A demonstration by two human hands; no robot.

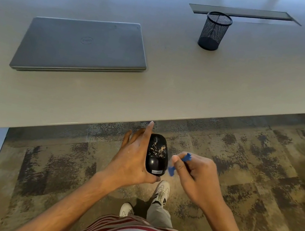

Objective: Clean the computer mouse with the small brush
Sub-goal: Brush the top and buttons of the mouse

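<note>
While your left hand (133, 159) clamps the glossy black computer mouse (156, 155) off the worktop's (174, 78) near edge, above the patterned carpet (260, 163), pale specks are scattered over its back, so the brushing looks barely begun. Just right of it, your right hand (196, 176) pinches the small blue brush (178, 164), blurred, close beside the mouse but seemingly not touching. Next, you'll want the bristles across that speckled patch, sweeping away from you. Up on the worktop, the closed grey laptop (82, 46) and black mesh pen cup (214, 31) sit well apart; nothing blocks the stroke.
</note>
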